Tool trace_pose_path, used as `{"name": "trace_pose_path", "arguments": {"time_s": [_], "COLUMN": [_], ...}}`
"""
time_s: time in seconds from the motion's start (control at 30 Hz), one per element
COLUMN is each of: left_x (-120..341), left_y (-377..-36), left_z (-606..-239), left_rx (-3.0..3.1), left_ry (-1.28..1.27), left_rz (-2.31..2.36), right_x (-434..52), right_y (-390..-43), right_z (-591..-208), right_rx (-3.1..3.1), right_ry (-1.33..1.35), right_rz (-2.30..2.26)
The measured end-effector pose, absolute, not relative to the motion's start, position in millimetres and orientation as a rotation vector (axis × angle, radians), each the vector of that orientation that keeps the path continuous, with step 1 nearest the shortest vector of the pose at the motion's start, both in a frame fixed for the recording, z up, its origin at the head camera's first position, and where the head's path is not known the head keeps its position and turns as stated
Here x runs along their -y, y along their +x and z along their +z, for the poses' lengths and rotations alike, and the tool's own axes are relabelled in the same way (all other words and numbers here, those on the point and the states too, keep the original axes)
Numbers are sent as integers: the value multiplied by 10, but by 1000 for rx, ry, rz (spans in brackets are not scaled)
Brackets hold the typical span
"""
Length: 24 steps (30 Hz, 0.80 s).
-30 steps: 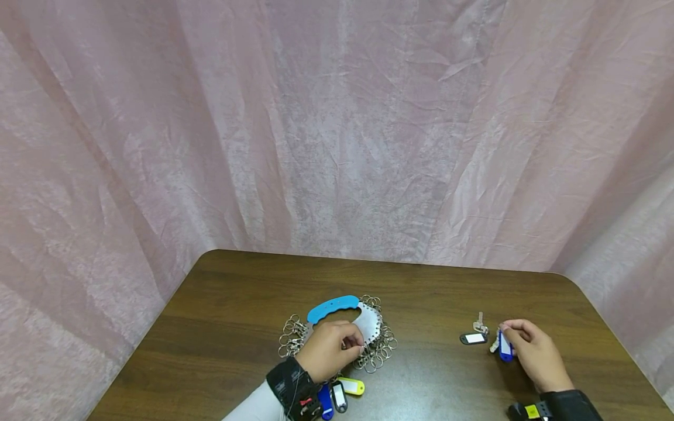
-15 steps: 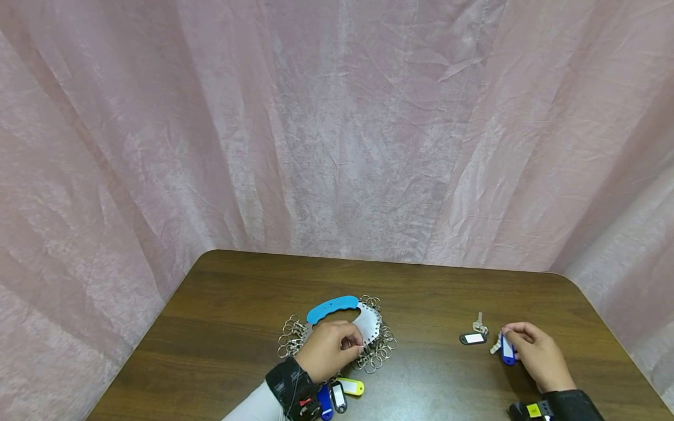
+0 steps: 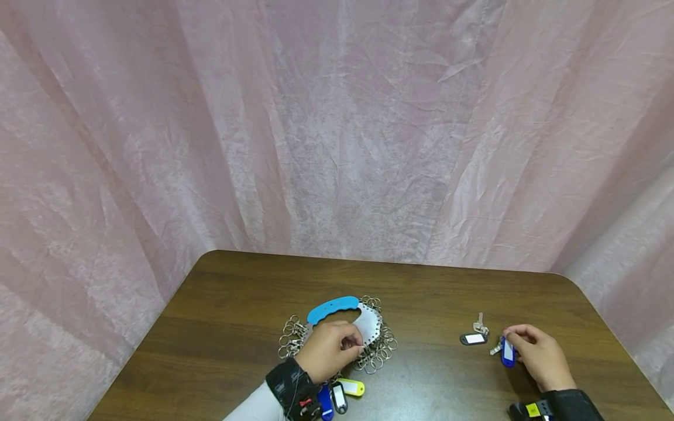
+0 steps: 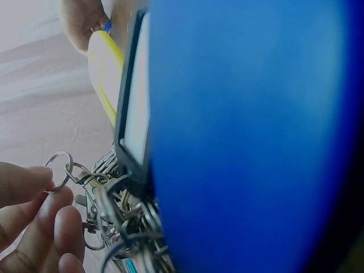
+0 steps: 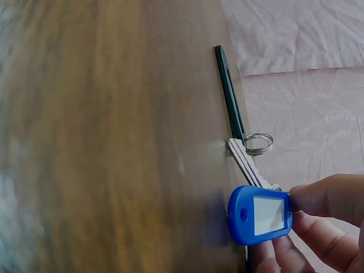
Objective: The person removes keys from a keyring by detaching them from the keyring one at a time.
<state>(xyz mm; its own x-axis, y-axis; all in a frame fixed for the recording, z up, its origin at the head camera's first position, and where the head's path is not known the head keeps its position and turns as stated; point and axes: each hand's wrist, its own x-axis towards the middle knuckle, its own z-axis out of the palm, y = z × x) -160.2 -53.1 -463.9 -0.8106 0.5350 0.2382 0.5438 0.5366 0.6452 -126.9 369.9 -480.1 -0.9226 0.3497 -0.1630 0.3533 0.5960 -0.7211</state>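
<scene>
My left hand lies over a white toothed-edge holder with a blue handle. In the left wrist view, its thumb and fingertip pinch a metal ring linked to a cluster of rings and clasps. To the right, my right hand pinches a blue key tag by its ring end, just above the table. A silver key hangs from the same ring. Left of that hand lies a black key tag with its key.
Below my left wrist lie a blue tag, a black tag and a yellow tag. Metal rings fringe the holder's outer edge. The wooden table has a pink curtain behind it.
My right hand has shifted slightly toward me and right with the blue key tag and key, a little farther from the black tag. My left hand has stayed put.
</scene>
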Motion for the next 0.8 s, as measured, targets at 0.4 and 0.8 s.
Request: {"name": "trace_pose_path", "arguments": {"time_s": [0.4, 0.8], "left_x": [545, 630], "left_y": [-1608, -1704], "left_z": [-4612, -4592], "left_rx": [2763, 2817], "left_ry": [-931, -865], "left_rz": [-1182, -1191], "right_x": [-3705, -3701], "right_y": [-1279, -1293], "right_z": [-4798, -4780], "right_rx": [-2805, -2783], "right_ry": [603, 506], "right_rz": [-1160, -1117]}}
